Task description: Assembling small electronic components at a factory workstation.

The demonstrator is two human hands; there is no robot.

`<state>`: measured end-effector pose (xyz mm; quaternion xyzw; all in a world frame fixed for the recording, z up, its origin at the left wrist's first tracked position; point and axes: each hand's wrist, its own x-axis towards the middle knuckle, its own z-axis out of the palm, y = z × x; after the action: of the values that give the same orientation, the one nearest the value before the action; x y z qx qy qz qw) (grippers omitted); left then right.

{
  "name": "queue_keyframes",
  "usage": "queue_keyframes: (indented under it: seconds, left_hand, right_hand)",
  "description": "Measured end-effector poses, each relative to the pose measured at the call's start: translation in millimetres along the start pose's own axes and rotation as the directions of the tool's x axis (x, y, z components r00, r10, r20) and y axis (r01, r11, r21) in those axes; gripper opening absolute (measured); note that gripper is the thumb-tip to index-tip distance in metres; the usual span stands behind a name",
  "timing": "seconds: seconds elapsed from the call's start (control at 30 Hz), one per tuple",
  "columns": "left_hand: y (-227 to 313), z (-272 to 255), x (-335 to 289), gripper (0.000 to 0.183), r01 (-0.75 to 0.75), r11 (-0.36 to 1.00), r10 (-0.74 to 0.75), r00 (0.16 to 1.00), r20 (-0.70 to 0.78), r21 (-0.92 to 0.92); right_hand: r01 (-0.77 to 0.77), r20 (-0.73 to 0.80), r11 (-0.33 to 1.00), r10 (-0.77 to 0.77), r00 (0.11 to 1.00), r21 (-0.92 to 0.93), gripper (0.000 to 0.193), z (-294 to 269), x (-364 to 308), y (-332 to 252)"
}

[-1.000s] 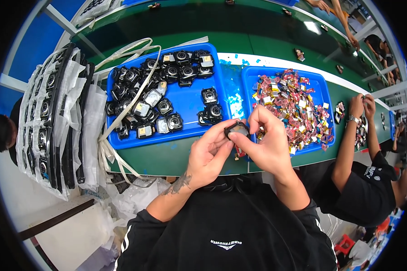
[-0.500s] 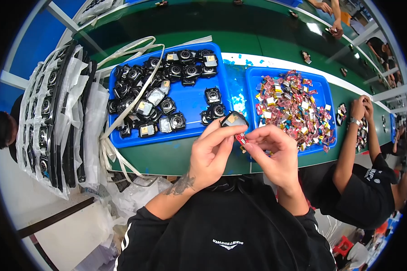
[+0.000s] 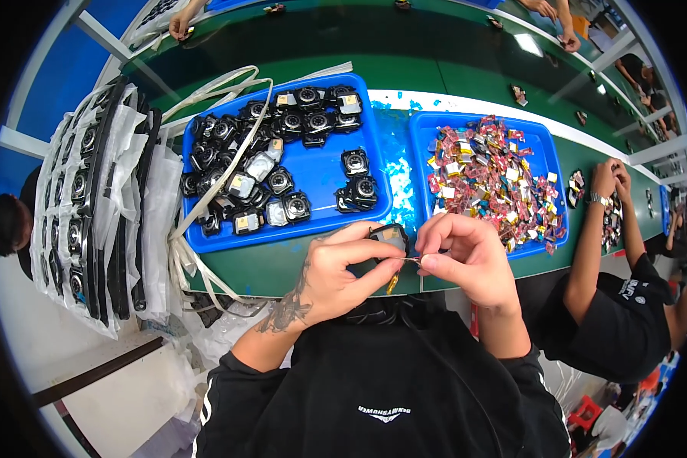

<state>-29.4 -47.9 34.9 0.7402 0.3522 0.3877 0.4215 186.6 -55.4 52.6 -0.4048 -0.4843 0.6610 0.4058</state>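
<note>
My left hand (image 3: 351, 267) is closed around a black watch case (image 3: 390, 235) with a pale square face. Between its thumb and forefinger it also pinches one end of a small, thin electronic part (image 3: 409, 259), seen nearly edge-on. At the other end of that part, the thumb and forefinger of my right hand (image 3: 469, 263) are pressed together. A small yellow tab (image 3: 392, 285) hangs below the left fingertips. Behind my left hand stands a blue tray (image 3: 324, 172) with many similar black watch cases (image 3: 281, 180).
To the right, a blue tray (image 3: 424, 137) holds a heap of small pink, white and yellow parts (image 3: 485, 183). Padded sheets with watch cases (image 3: 76, 198) are stacked at left. White straps (image 3: 206, 195) cross the left tray. A co-worker's arms (image 3: 591, 237) are at right; small parts dot the green belt (image 3: 404, 57).
The watch case has shifted slightly left and down in my left hand. The small red part has turned edge-on between my fingers. Another person's hand has appeared at the upper left.
</note>
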Motion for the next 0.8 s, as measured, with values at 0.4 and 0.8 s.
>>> queue_keyframes:
  seconds: [0.4,0.8]
  left_hand:
    - [-8,22,-11,0.016,0.388,0.788,-0.417,0.907,0.047,-0.478]
    - [-3,33,-12,0.032,0.257,0.782,-0.349,0.935,-0.057,-0.568]
  right_hand:
    - [0.077,-0.240,0.971,-0.132,0.962,-0.227,0.026,23,-9,10]
    - [0.137,-0.288,0.880,-0.291,0.912,-0.455,0.031,22,-6,27]
